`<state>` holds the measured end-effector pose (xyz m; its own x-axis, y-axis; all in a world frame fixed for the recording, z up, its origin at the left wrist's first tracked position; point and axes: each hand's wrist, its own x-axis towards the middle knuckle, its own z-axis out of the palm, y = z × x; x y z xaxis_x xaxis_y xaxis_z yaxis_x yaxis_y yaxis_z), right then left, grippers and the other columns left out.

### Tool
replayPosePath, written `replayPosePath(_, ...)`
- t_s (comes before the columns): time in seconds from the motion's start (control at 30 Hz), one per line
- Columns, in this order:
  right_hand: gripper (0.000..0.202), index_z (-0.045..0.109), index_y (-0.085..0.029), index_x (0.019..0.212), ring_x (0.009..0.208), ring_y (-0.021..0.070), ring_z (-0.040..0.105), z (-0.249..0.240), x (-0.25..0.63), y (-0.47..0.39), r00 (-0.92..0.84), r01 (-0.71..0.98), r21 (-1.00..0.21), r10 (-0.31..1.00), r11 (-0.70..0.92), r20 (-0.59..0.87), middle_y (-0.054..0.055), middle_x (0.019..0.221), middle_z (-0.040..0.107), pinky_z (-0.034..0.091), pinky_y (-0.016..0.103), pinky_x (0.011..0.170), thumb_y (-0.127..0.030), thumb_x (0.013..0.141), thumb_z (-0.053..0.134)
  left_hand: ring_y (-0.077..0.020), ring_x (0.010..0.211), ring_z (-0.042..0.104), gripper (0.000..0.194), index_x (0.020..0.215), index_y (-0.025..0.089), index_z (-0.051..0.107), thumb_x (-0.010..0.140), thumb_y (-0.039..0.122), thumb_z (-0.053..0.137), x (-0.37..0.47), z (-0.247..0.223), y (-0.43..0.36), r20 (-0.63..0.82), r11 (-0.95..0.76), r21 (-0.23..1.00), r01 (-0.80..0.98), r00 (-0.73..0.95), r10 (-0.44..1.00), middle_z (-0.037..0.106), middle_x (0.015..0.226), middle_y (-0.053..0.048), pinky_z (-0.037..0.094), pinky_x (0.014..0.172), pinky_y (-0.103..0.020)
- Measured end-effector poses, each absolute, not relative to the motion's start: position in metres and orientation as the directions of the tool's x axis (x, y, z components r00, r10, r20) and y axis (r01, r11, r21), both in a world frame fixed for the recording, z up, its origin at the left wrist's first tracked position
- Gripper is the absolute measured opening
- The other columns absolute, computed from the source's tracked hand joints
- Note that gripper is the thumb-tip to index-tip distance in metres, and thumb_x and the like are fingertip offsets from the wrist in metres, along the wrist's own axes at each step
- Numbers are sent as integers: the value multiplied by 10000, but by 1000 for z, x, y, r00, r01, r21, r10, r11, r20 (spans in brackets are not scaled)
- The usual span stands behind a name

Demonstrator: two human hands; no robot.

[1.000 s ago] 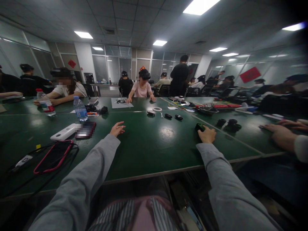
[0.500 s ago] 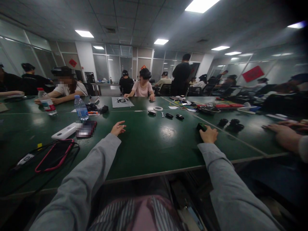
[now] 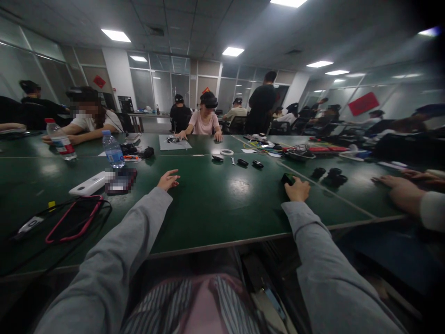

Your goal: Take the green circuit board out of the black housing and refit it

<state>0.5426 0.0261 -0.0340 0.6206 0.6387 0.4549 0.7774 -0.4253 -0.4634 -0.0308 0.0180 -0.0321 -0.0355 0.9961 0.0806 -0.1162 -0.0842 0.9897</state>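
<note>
My left hand (image 3: 168, 180) is over the green table (image 3: 215, 208) with its fingers apart and nothing in them. On the right, my right hand (image 3: 297, 189) has its fingers around a small dark box (image 3: 288, 178), which rests at the tabletop. Between and beyond my hands lie a black object (image 3: 217, 158), a small wrench (image 3: 233, 161), two more black objects (image 3: 242, 163) (image 3: 257, 164) and a white ring (image 3: 226, 152).
At left are a pink-edged phone (image 3: 74, 220) with cables, a white device (image 3: 88, 183), a dark phone (image 3: 121, 181) and two bottles (image 3: 113, 150) (image 3: 61, 141). Black round items (image 3: 334, 176) and another person's hand (image 3: 392, 183) are at right. A person (image 3: 205, 120) sits opposite.
The view has shifted slightly, so the table and its objects appear a little higher and further left. My right hand remains on the dark box, and my left hand stays open.
</note>
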Motion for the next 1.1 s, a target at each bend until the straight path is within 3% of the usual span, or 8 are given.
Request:
replayPosePath(0.6,578,485,-230,1296,1104,363,448,-37,550,36,645,746,-527,640,-408,417,194,1184,424,396,497,860,-415,754,564,-68,563,595,440,1184,188,532,762,224,652,-33,-34,20,90,-93,988,-121,-29,996,651,948,-77,468,527,-191)
replayPosePath(0.8,526,471,-170,1302,1081,329,474,-24,496,37,779,608,-703,449,-369,438,188,1167,445,405,464,888,-386,823,466,-76,578,601,450,1191,170,520,764,207,657,-26,-24,12,42,-50,982,-183,-44,998,650,959,-86,482,561,-214)
replayPosePath(0.9,538,435,-162,1334,1095,300,457,-10,429,39,654,711,-678,528,-187,541,167,1172,446,385,435,929,-390,847,442,-90,635,623,459,1192,183,513,763,238,667,-15,-19,7,7,-13,961,-275,-21,1000,646,1004,-93,492,602,-221)
replayPosePath(1.0,515,398,-181,1361,1157,289,406,2,345,35,376,818,-562,623,126,687,140,1226,427,352,454,978,-369,881,396,-130,737,654,476,1192,193,504,759,288,677,-2,-17,4,-14,29,937,-347,46,999,632,1052,-105,512,688,-263)
replayPosePath(1.1,491,376,-218,1378,1192,284,381,5,261,18,60,802,-426,653,419,755,119,1269,414,351,468,992,-339,902,375,-174,821,663,522,1190,213,478,743,396,676,11,-14,0,-38,71,915,-397,92,995,615,1086,-110,519,740,-311)
